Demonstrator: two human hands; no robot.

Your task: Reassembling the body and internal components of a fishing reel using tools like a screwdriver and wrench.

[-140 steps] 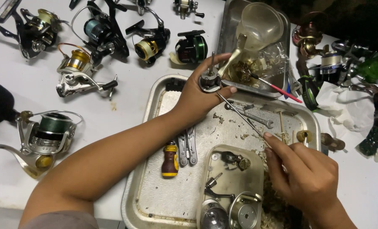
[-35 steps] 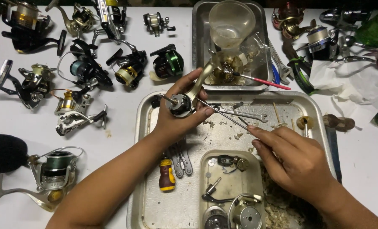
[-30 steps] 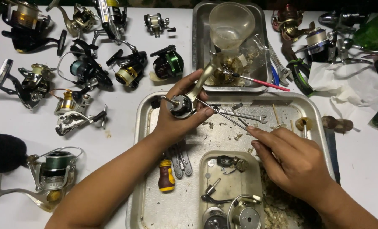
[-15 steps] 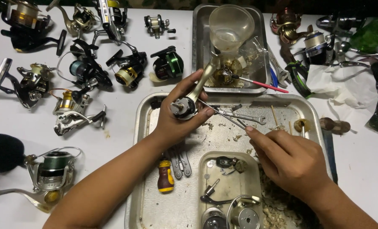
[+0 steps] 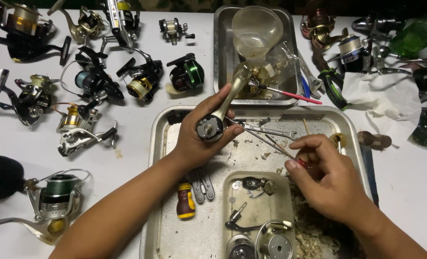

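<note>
My left hand [image 5: 199, 136] grips a fishing reel body [image 5: 210, 127] by its round metal side, its long pale stem pointing up and away. My right hand [image 5: 326, 175] pinches a thin red-handled tool [image 5: 271, 143] whose slim shaft slants up-left, its tip touching the reel body. Both hands hover over a large metal tray [image 5: 161, 192]. Inside the tray, a smaller metal dish [image 5: 230, 184] holds small reel parts and a spool [image 5: 276, 244].
Several fishing reels [image 5: 141, 81] lie spread across the white table at the left and top right. A second tray [image 5: 220, 38] at the back holds a clear funnel-shaped cup [image 5: 256, 31]. A yellow-handled tool [image 5: 185, 205], pliers and wrenches lie in the big tray. Crumpled white tissue [image 5: 374, 93] sits at the right.
The view shifted slightly. My left hand kept hold of the reel body, and my right hand brought the thin tool's tip up to it and kept it there.
</note>
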